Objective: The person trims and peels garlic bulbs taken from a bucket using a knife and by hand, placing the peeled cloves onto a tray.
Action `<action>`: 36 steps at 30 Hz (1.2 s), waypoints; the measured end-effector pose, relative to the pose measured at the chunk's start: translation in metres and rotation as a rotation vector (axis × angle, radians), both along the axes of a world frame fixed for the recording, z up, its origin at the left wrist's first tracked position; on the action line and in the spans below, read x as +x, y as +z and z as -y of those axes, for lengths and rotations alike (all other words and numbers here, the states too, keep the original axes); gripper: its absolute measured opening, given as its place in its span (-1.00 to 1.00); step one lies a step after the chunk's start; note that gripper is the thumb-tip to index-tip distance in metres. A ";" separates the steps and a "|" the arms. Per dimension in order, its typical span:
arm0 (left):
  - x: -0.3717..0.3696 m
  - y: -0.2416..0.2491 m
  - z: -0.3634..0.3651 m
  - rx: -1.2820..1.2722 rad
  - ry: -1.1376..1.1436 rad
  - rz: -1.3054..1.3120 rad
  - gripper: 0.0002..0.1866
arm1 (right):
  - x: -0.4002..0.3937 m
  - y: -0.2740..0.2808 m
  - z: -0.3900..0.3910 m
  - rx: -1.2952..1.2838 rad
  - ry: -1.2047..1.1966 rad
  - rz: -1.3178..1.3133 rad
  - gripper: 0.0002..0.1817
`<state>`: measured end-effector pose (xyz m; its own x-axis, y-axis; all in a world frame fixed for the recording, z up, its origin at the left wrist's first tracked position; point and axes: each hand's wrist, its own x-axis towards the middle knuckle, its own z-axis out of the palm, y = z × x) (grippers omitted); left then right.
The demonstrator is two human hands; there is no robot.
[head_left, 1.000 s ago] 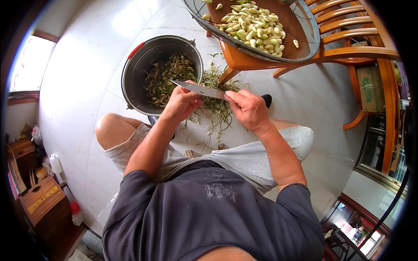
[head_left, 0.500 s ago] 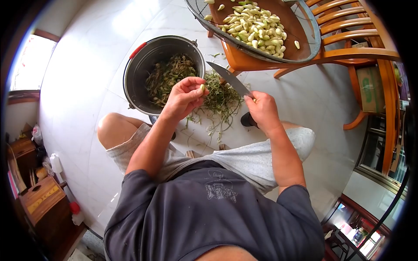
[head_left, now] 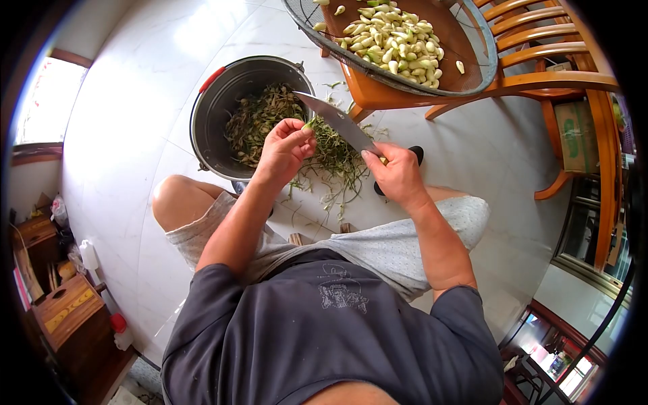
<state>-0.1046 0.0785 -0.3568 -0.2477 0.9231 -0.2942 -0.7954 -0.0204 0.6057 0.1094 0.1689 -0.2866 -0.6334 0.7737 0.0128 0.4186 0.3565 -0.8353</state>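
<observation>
My left hand (head_left: 285, 150) pinches a small pale green onion bulb (head_left: 309, 125) between thumb and fingers, in front of the bucket's right side. My right hand (head_left: 395, 172) is wrapped around the handle of a kitchen knife (head_left: 343, 125). The broad blade slants up and left, just beside the bulb; whether it touches cannot be made out. Unpeeled bulbs with dry stalks (head_left: 260, 125) lie inside the dark metal bucket (head_left: 204, 128). A heap of green and white trimmings (head_left: 337, 156) is on the floor below the blade.
A wide mesh basket (head_left: 492, 57) holding many cleaned bulbs (head_left: 398, 40) rests on a wooden chair (head_left: 520, 84) at upper right. My knees flank the work area on the pale tiled floor (head_left: 115, 169). Wooden boxes (head_left: 71, 307) stand at far left.
The knife has moved left and slightly down, bringing its blade from right of the left hand to beside the bulb. The bulb has risen slightly at the fingertips. My right foot has shifted outward.
</observation>
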 end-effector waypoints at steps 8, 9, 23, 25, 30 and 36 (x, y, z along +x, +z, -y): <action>0.007 -0.002 -0.003 -0.036 -0.003 -0.040 -0.87 | -0.001 -0.004 0.003 0.107 0.008 0.068 -0.83; 0.008 -0.002 -0.004 -0.035 -0.006 -0.034 -0.87 | -0.001 -0.006 0.003 0.122 0.008 0.074 -0.83; 0.009 0.002 -0.004 -0.056 -0.005 -0.004 -0.92 | -0.001 -0.006 0.007 0.430 0.056 0.110 -0.83; 0.009 0.001 -0.004 -0.050 -0.004 -0.006 -0.92 | -0.002 -0.006 0.007 0.426 0.052 0.092 -0.83; 0.010 0.003 -0.004 -0.052 -0.003 -0.002 -0.92 | -0.002 -0.009 0.006 0.403 0.050 0.119 -0.83; 0.006 -0.003 -0.002 0.058 -0.065 0.057 -0.92 | 0.007 -0.025 -0.001 0.267 0.029 0.361 -0.84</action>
<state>-0.0988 0.0805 -0.3595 -0.1710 0.9525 -0.2520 -0.8291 -0.0010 0.5590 0.1166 0.1696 -0.3120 -0.6551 0.7554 -0.0160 0.6531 0.5556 -0.5146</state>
